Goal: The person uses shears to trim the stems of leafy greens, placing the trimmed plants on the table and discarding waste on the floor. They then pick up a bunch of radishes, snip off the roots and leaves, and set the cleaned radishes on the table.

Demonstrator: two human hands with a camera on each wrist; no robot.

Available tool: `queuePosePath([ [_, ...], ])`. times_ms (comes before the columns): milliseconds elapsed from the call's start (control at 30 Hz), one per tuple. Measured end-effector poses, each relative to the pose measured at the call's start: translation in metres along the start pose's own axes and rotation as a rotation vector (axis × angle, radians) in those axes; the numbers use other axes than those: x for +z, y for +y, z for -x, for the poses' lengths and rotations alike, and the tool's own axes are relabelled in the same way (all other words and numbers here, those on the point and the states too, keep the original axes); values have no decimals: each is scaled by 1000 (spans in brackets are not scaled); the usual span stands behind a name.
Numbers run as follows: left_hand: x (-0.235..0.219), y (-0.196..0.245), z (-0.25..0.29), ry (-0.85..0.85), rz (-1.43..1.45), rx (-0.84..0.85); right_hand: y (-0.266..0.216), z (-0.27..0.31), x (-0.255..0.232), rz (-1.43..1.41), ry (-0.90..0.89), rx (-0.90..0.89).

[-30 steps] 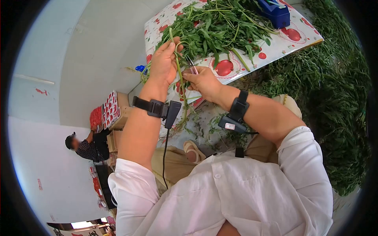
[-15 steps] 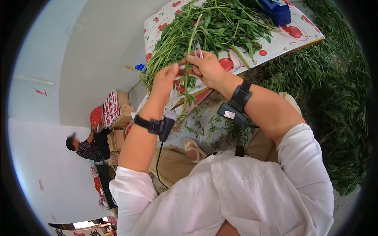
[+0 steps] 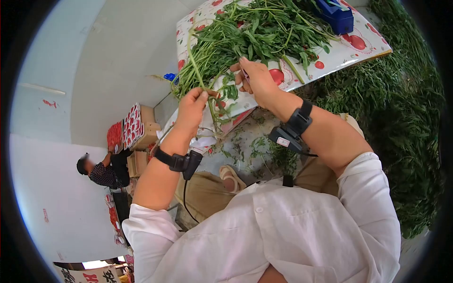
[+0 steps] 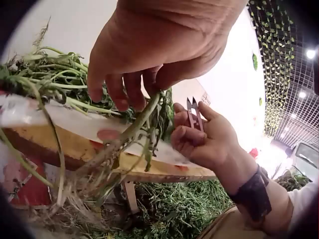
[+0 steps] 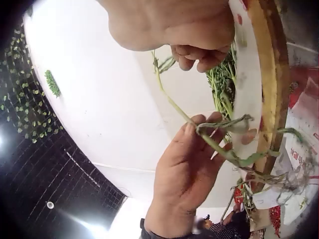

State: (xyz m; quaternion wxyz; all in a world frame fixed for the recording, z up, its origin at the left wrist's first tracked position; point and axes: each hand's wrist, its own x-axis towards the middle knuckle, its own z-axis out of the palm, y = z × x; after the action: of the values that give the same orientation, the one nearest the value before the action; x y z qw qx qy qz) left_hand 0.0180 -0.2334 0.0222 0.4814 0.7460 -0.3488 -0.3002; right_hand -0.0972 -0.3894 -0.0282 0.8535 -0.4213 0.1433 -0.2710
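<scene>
Apparently the work is between cuts: the stalk is under control in one hand, while the small thread snips [image 4: 191, 115] are in the other, apart from it. Taking the head view as a clock face, the left hand [image 3: 191, 113] sits near 11 o'clock, closed in a pinch of thumb and fingers on a long green stalk [image 3: 197, 70]. The stalk runs up towards 12 o'clock beside the leafy pile [image 3: 255, 37] on the fruit-print tablecloth [image 3: 349, 54]. The right hand [image 3: 259, 80], near 1 o'clock, has its fingers curled round the snips. A further cut on this stalk would call for a steady pinch and the blades brought across it, clear of the left fingertips.

The left wrist view gives what the head view barely does: the snips' two pointed tips, slightly parted and pointing towards 12 o'clock in that view. The right wrist view hides the snips but shows the left thumb against the stalk and, near 4 o'clock, its wispy roots [image 5: 294, 177]. Whether those roots belong wholly to the held stalk, I cannot tell. Only the head view takes in the whole blue box [image 3: 337, 19], near 2 o'clock, and the broad heap of greenery [image 3: 401, 118] at 3 o'clock on the floor.
</scene>
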Motion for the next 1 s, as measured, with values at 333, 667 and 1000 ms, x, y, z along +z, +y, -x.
queuePosePath([
  [333,-23,17,10,77,-46,62,1,7,7,234,-264,64],
  [667,-13,33,-9,122,-246,153,-8,3,13,122,-224,15],
  [1000,5,49,-28,67,-445,372,-18,-12,0,-57,-239,-70],
])
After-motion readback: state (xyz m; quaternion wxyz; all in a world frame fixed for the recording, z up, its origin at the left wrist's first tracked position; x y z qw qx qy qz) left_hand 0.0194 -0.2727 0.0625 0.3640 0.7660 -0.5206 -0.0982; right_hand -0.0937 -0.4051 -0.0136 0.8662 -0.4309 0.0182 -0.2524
